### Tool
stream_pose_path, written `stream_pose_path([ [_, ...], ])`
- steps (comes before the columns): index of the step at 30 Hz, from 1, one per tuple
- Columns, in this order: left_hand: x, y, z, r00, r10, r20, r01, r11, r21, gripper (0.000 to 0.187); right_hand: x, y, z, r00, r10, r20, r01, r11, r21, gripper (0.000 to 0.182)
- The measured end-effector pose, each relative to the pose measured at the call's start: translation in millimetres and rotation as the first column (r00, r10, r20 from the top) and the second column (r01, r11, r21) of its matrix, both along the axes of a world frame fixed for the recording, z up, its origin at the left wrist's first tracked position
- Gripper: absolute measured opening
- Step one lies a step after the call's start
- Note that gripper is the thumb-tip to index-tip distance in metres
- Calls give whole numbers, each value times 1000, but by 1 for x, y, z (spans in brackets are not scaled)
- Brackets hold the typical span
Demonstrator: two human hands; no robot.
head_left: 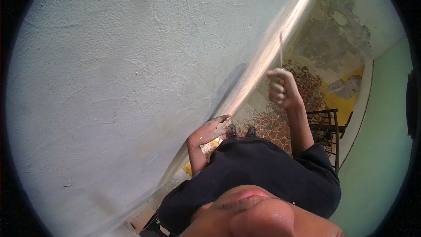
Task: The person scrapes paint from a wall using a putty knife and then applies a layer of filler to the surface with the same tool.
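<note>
My right hand [280, 87] is closed in a fist around a thin stick-like tool [281, 50], whose far end points up toward the sunlit edge [267, 57] of the wall. Lower down, my left hand [215, 127] rests against the bottom part of that same edge, its fingers stretched out and close together. Nothing shows in its grasp. The large pale, rough-plastered wall [123, 83] fills the left side of the view.
A dark metal rack [329, 127] stands to the right of my right forearm. Below are a patterned brown floor [272, 127], my dark shoes [251, 131] and a yellow patch [342, 98]. A green wall [381, 127] rises at the far right.
</note>
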State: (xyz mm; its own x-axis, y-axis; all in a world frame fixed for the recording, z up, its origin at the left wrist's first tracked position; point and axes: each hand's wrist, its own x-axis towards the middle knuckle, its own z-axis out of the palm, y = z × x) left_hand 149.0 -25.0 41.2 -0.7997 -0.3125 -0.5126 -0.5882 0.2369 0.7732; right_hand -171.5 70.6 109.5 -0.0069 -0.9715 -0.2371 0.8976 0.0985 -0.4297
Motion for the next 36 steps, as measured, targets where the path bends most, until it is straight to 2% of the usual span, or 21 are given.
stream_pose_path([
  [2, 0, 0, 2, 1000, -13, -15, 13, 1000, 19, 73, 17, 14, 1, 949, 115, -293, -36, 964, 264, 48],
  [4, -2, 0, 1, 999, -20, -27, 21, 999, 33, 73, 39, 19, -17, 912, 259, -317, -144, 928, 345, 41],
  [5, -1, 1, -1, 999, -6, -37, 7, 999, 32, 73, 56, 18, -15, 863, 307, -401, -152, 916, 373, 42],
  [7, -2, 2, 1, 999, 10, -44, -8, 1000, 30, 74, 69, 21, -29, 902, 372, -219, -299, 904, 305, 48],
  [9, -6, 1, 13, 999, 3, 50, -5, 999, 40, 74, 81, 21, -21, 904, 366, -220, -282, 899, 334, 50],
  [12, -10, 5, 20, 997, -6, 71, 2, 998, 68, 75, 83, 25, -18, 910, 365, -198, -282, 893, 351, 54],
  [16, -7, 7, 12, 999, -9, 41, 7, 998, 56, 76, 84, 25, -12, 909, 402, -106, -354, 882, 312, 55],
  [22, -3, 10, 3, 999, 11, 52, -13, 999, 36, 79, 89, 22, -20, 935, 353, -20, -335, 902, 274, 51],
  [26, -2, 11, 1, 999, 30, 45, -32, 999, 44, 81, 89, 19, -13, 918, 389, -76, -349, 885, 309, 50],
  [30, -2, 8, -3, 997, 25, 70, -26, 1000, 10, 82, 89, 18, -3, 919, 391, -54, -352, 872, 340, 50],
  [33, -3, 10, -5, 1000, 11, 23, -12, 1000, 14, 79, 88, 18, 3, 913, 396, -98, -324, 849, 417, 48],
  [35, -4, 9, -6, 1000, 18, 13, -18, 1000, 14, 78, 88, 11, 5, 913, 340, -224, -189, 840, 508, 42],
  [36, -4, 9, -6, 1000, 26, 3, -26, 1000, 13, 77, 74, 7, 10, 904, 112, -413, 64, 919, 389, 37],
])
